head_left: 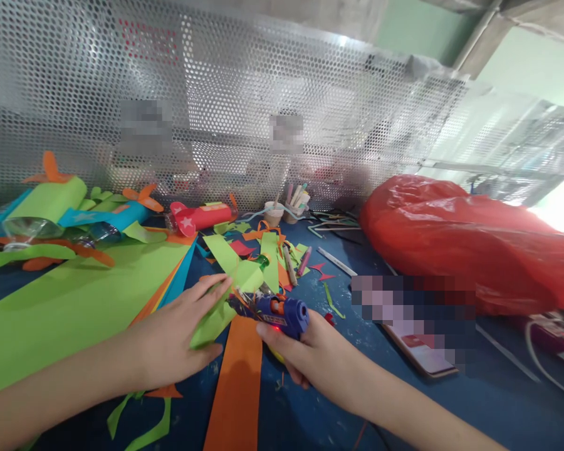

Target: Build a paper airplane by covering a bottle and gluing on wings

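- Our right hand [305,354] grips the blue glue gun [286,315] below its barrel, over the tabletop [331,394]; likely hot-tipped.
- Our left hand [176,335] holds green paper [210,324] beside it: probably light, easily creased; we'd cup it loosely.

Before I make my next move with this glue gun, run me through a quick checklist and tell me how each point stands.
1. Right hand has a grip on the blue plastic glue gun: ok.
2. Small red indicator light is lit: ok.
3. Nozzle well away from the left hand: not ok; the gun's front end points toward its fingertips, close by in this view.
4. Left hand holds the light-green paper piece between thumb and fingers: ok.
5. Glue hot enough to flow: cannot tell.
6. Dark blue tabletop free of loose coloured paper scraps near the hands: not ok.
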### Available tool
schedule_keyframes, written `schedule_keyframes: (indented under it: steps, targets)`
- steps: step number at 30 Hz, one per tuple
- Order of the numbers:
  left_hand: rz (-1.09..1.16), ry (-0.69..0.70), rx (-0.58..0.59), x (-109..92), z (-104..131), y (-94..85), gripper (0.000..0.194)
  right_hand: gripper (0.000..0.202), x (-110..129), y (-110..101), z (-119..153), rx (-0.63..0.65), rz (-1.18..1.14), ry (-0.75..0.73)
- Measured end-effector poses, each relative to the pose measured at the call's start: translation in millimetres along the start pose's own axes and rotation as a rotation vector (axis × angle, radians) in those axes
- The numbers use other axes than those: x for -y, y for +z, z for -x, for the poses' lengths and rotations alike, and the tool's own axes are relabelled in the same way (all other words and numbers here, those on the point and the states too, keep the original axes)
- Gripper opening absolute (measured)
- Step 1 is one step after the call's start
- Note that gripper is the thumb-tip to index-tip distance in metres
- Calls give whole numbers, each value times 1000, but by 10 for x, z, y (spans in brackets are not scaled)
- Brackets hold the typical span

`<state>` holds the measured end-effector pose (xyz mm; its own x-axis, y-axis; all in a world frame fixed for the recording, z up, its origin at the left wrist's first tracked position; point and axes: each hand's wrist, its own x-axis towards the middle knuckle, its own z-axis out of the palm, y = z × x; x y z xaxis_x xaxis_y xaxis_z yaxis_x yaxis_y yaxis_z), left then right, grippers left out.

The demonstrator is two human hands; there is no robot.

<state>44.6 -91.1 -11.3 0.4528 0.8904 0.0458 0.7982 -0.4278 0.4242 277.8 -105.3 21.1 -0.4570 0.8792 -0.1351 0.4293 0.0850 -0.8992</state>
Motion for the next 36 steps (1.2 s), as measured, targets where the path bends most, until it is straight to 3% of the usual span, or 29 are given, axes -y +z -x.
schedule_keyframes:
  steps: [11, 22, 30, 36]
  targets:
    - [70, 11, -44, -5, 0, 26, 65, 23, 26, 114, 45, 85, -48, 58]
    - [120, 94, -28, 10, 5, -6, 78, 25, 68, 273, 105, 105, -18, 100]
    - [144, 123, -77, 99, -10, 96, 85, 26, 97, 277, 125, 142, -27, 97]
    - [110, 33, -61, -7, 28, 15, 67, 25, 94, 179, 75, 70, -34, 84]
